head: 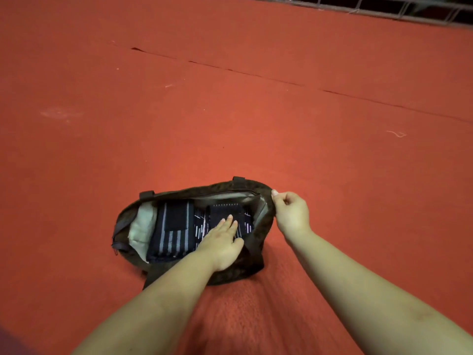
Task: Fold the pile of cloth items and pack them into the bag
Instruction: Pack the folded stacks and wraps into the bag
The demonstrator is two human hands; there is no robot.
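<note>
Two bare hands worked at a dark bag (245, 267) lying open on a red floor covering (230, 111), with packing apparently near its end. Nearest the camera, the left hand (222, 242) reached over the bag's near rim, its fingers straight and pressed flat on a small dark folded cloth (226, 210) at the right end of the bag's interior. The right hand (291, 213), just beside the bag's right end, pinched the rim there between thumb and curled fingers, holding the mouth open. Left of the pressed piece inside the bag lay a larger folded dark cloth with grey stripes (174, 226), and beyond that, at the bag's left end, a pale folded cloth (143, 224); a dark patterned layer showed between and beneath them. No loose cloth items remained in view on the covering around the bag, suggesting the folding was finished and only settling the last piece was left. Well beyond the bag, a seam (256, 75) crossed the covering, and a metal grille (384, 8) edged the far side.
</note>
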